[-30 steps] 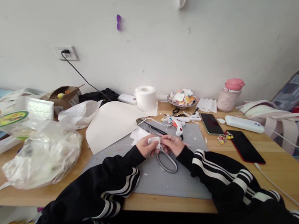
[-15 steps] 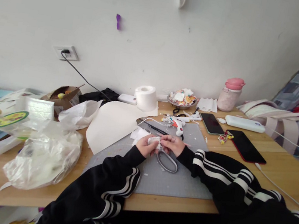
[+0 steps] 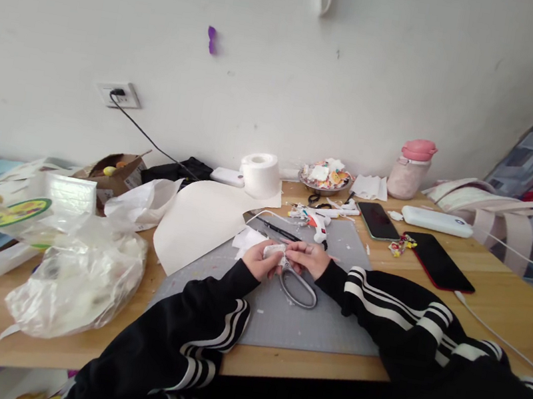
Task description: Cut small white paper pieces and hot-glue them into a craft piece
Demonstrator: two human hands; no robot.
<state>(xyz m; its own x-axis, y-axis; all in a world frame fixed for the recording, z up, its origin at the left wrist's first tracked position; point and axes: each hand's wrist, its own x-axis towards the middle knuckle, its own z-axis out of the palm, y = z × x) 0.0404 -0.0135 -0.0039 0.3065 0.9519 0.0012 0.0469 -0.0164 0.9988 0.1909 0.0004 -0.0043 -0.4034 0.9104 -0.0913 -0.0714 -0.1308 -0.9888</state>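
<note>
Over the grey cutting mat, my left hand is closed on a small white piece that looks like paper or tissue. My right hand pinches the right end of that same piece, its fingertips close to the left ones. Scissors with grey handles lie on the mat just below both hands; their blades are hidden. White paper scraps rest left of the hands. Behind them are a dark pen-like tool and a white and orange glue gun.
A white sheet and a paper roll stand behind left. Clear plastic bags cover the table's left. At the back are a bowl of scraps and a pink bottle. Two phones and a white power bank lie right.
</note>
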